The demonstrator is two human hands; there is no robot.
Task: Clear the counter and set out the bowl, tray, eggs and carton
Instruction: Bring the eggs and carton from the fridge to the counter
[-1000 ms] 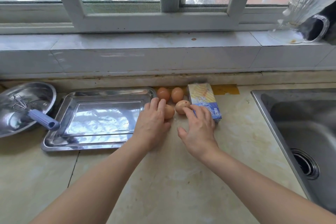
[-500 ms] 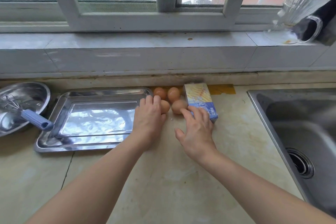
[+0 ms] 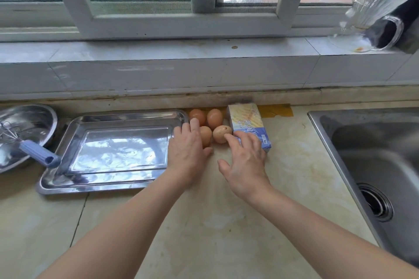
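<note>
The bowl (image 3: 27, 124) is being cut off by the left edge of the frame, so only part of its steel rim is showing, with a whisk (image 3: 34, 152) lying in it, its wires hard to make out against the shine and its blue handle sticking out over the rim toward the tray (image 3: 68, 179). The tray is sitting flat on the desk (image 3: 204, 222) at centre left, its right end partly hidden under the left hand (image 3: 188, 149). Four eggs (image 3: 215, 118) are clustering at the centre of the frame, just beside the tray's far right corner and close against the back wall; the near-left egg is half covered by the left hand, so whether the fingers (image 3: 194, 123) are gripping it or only lying against it cannot be told. That hand is lying palm down, fingers together and loosely extended, not closed round anything visible. The right hand (image 3: 247, 161) is spreading palm down, fingers apart and open, its forefinger touching the pale near-right egg and its other fingertips resting on the near end of the carton (image 3: 246, 118), hiding the lower print there. The carton is lying flat just right of the eggs. At the right edge a sink (image 3: 340, 142) is being cropped, and at upper right a clear jug (image 3: 374, 7) on the sill is blurring out of frame
</note>
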